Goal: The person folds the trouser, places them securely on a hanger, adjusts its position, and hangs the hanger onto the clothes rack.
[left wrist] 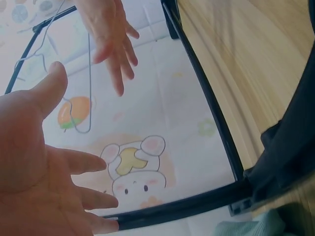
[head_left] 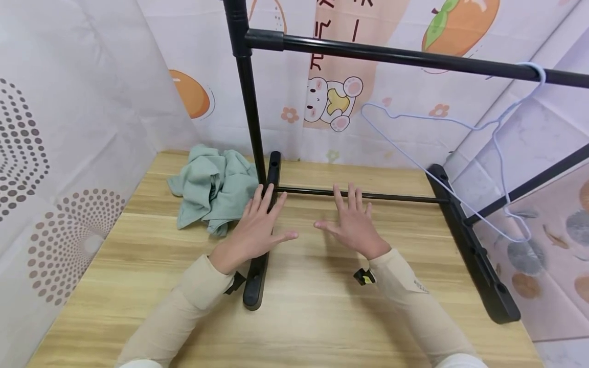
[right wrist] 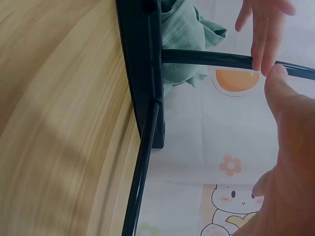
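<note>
In the head view my left hand [head_left: 252, 231] is spread out above the left foot of a black garment rack [head_left: 255, 286], fingers straight and holding nothing. My right hand [head_left: 353, 225] hovers to its right, also with straight, spread fingers and nothing in them. Just left of my left hand lies a crumpled pale green cloth [head_left: 213, 186] on the wooden table. A light blue clothes hanger [head_left: 442, 118] hangs from the right part of the rack's top bar. The left wrist view shows both hands, the hanger [left wrist: 90, 83] and a rack bar [left wrist: 206, 93].
A thin lower bar [head_left: 313, 191] joins the rack's two feet, and the right foot [head_left: 478, 255] stands near the table's right side. Printed curtains [head_left: 294, 138] enclose the back and sides of the wooden table [head_left: 317, 317].
</note>
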{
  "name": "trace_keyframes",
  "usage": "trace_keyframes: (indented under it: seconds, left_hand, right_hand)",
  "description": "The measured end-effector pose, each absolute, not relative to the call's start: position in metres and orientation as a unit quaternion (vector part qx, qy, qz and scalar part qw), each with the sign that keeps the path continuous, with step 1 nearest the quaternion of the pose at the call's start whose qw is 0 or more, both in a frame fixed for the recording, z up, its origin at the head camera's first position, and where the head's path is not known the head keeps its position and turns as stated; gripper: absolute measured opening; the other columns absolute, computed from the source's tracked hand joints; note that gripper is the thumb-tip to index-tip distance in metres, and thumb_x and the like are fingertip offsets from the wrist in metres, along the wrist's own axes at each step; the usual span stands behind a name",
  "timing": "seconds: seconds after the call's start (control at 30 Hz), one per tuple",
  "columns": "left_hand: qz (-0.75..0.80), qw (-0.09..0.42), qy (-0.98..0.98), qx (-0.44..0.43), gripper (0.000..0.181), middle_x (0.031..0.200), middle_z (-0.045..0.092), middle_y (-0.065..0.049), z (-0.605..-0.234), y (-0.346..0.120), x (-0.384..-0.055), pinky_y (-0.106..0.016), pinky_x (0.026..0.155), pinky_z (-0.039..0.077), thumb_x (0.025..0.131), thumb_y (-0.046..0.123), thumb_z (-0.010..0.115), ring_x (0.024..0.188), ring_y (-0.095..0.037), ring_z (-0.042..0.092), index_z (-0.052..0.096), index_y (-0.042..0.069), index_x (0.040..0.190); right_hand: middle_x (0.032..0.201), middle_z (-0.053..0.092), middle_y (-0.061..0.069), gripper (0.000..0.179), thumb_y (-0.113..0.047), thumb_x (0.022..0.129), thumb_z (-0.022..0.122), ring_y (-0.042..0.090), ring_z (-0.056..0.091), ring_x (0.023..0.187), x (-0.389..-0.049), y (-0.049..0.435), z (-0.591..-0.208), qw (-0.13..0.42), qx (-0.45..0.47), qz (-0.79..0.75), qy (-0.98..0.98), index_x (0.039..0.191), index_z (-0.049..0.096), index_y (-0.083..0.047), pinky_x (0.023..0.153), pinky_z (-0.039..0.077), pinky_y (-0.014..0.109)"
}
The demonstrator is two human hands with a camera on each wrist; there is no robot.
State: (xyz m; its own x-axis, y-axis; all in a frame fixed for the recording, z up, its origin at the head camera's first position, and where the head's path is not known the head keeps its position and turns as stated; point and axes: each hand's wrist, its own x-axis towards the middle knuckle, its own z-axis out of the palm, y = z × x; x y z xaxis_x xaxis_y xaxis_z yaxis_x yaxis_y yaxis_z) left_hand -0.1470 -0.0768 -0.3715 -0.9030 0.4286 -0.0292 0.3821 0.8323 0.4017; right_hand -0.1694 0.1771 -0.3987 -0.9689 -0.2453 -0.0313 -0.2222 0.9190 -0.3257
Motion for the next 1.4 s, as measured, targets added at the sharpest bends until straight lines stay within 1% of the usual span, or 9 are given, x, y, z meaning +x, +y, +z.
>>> trace_keyframes:
  seconds: [0.2,0.47,0.63,0.83,1.0,1.13,1.2,1.3,1.4]
  left_hand:
    - [0.203,0.043,0.957,0.204,0.095,0.164,-0.006,-0.017,-0.368,-0.087,-0.143,-0.062,0.119,0.012,0.089,0.062,0.057,0.15,-0.041,-0.01,0.013,0.014,0.157]
    - [0.208,0.039,0.959,0.189,0.1,0.163,-0.004,-0.021,-0.364,-0.097,-0.143,-0.064,0.118,0.01,0.088,0.06,0.059,0.15,-0.042,-0.012,0.009,0.008,0.157]
    - [0.203,0.043,0.963,0.173,0.1,0.163,-0.007,-0.021,-0.368,-0.105,-0.145,-0.063,0.118,0.008,0.089,0.061,0.057,0.149,-0.041,-0.014,0.006,0.008,0.157]
    - [0.204,0.034,0.966,0.153,0.099,0.163,-0.009,-0.02,-0.371,-0.119,-0.148,-0.065,0.118,0.007,0.09,0.063,0.053,0.149,-0.041,-0.014,0.006,0.006,0.157]
    - [0.208,0.03,0.968,0.137,0.097,0.163,-0.01,-0.019,-0.372,-0.13,-0.154,-0.067,0.116,0.003,0.09,0.064,0.053,0.149,-0.042,-0.016,0.008,0.01,0.157]
    - [0.203,0.024,0.971,0.125,0.091,0.163,-0.009,-0.019,-0.372,-0.139,-0.158,-0.071,0.114,0.004,0.09,0.063,0.054,0.148,-0.045,-0.016,0.013,0.016,0.157]
    - [0.195,0.019,0.974,0.117,0.089,0.163,-0.007,-0.021,-0.372,-0.144,-0.16,-0.072,0.112,0.005,0.091,0.062,0.054,0.147,-0.047,-0.015,0.015,0.016,0.157]
    - [0.188,0.019,0.976,0.105,0.089,0.162,-0.008,-0.023,-0.371,-0.151,-0.163,-0.074,0.111,0.004,0.091,0.06,0.055,0.147,-0.048,-0.015,0.015,0.015,0.157]
    - [0.165,0.012,0.981,0.097,0.087,0.163,-0.008,-0.021,-0.371,-0.158,-0.165,-0.076,0.11,0.003,0.091,0.06,0.054,0.146,-0.049,-0.016,0.015,0.018,0.157]
  right_hand:
    - [0.161,-0.015,0.023,0.105,-0.077,0.084,0.046,0.047,-0.009,0.148,-0.169,0.174,-0.395,0.033,-0.13,-0.164,0.977,0.156,-0.008,-0.023,0.109,0.006,0.077]
    - [0.161,-0.012,0.023,0.104,-0.073,0.086,0.05,0.046,-0.006,0.149,-0.168,0.166,-0.39,0.02,-0.151,-0.152,0.977,0.157,-0.006,-0.022,0.11,0.008,0.076]
    - [0.162,-0.012,0.022,0.105,-0.077,0.085,0.045,0.045,-0.007,0.149,-0.166,0.162,-0.388,0.026,-0.163,-0.141,0.976,0.157,-0.004,-0.019,0.11,0.009,0.075]
    - [0.163,-0.011,0.019,0.104,-0.077,0.084,0.047,0.044,-0.007,0.149,-0.165,0.158,-0.385,0.023,-0.172,-0.151,0.973,0.158,-0.001,-0.021,0.111,0.009,0.075]
    - [0.163,-0.011,0.018,0.104,-0.077,0.084,0.047,0.042,-0.008,0.149,-0.165,0.152,-0.386,0.024,-0.185,-0.149,0.971,0.157,-0.002,-0.023,0.111,0.009,0.075]
    - [0.163,-0.011,0.018,0.104,-0.073,0.085,0.052,0.042,-0.009,0.149,-0.164,0.146,-0.387,0.029,-0.195,-0.157,0.968,0.157,-0.002,-0.022,0.112,0.007,0.073]
    - [0.163,-0.012,0.018,0.104,-0.072,0.085,0.052,0.042,-0.009,0.149,-0.165,0.142,-0.387,0.031,-0.2,-0.157,0.967,0.157,-0.003,-0.023,0.113,0.007,0.073]
    - [0.162,-0.012,0.018,0.104,-0.076,0.083,0.048,0.041,-0.008,0.15,-0.165,0.138,-0.387,0.032,-0.207,-0.147,0.967,0.157,-0.004,-0.025,0.114,0.008,0.072]
    - [0.162,-0.011,0.018,0.105,-0.082,0.08,0.042,0.04,-0.005,0.15,-0.166,0.134,-0.387,0.026,-0.218,-0.13,0.967,0.157,-0.003,-0.026,0.113,0.01,0.072]
